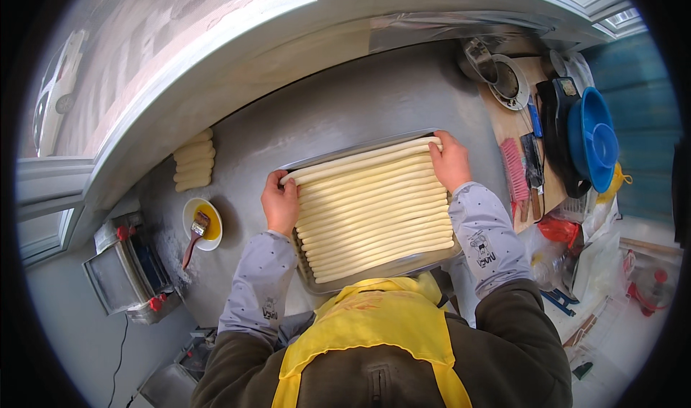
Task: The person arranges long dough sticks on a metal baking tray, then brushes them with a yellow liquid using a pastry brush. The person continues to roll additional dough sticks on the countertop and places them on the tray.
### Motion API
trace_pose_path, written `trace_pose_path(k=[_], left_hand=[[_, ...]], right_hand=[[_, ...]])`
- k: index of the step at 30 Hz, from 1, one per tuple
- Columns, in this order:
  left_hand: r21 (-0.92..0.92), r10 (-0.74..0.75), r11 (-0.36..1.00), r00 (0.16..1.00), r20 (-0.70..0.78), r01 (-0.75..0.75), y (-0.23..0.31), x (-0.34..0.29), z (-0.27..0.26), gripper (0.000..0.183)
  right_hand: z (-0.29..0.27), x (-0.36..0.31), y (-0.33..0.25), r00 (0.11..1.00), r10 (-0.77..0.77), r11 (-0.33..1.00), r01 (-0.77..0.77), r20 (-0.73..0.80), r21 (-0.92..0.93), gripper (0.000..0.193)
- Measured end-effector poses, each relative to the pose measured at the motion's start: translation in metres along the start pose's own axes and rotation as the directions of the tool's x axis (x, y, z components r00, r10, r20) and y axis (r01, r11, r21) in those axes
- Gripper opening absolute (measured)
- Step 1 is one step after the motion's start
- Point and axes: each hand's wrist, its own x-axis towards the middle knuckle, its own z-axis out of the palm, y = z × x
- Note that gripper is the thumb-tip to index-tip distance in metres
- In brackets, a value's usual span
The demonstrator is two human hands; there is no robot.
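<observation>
left hand (281, 205) + right hand (452, 165): pinching ends of far dough rope (360, 160) | metal tray (392, 268) under rope rows (374, 217) | brush (200, 224) in white bowl (188, 214)

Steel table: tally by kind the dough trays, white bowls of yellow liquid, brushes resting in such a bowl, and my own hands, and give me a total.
Dough tray: 1
White bowl: 1
Brush: 1
Hands, left hand and right hand: 2
Total: 5
</observation>
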Motion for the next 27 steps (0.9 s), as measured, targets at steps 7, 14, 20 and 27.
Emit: trace_pose_path(k=[7, 14, 20, 27], left_hand=[[0.276, 0.413, 0.883, 0.907, -0.078, -0.379, -0.01, -0.011, -0.006, 0.032], [0.287, 0.295, 0.926, 0.945, -0.143, -0.246, -0.058, -0.04, -0.043, 0.038], [0.195, -0.068, 0.979, 0.995, 0.077, 0.052, -0.09, -0.082, -0.045, 0.029], [0.217, 0.03, 0.976, 1.0, -0.008, -0.028, -0.081, -0.093, -0.033, 0.034]], right_hand=[[-0.002, -0.015, 0.006, 0.984, -0.082, 0.993, 0.093, -0.156, 0.067, 0.032], [-0.026, -0.06, 0.035, 0.984, 0.158, 0.987, -0.159, -0.08, -0.012, 0.038], [-0.028, -0.111, 0.041, 0.927, 0.36, 0.926, -0.369, 0.105, 0.084, 0.04], [-0.021, -0.123, 0.047, 0.939, 0.344, 0.924, -0.339, 0.004, 0.179, 0.041]])
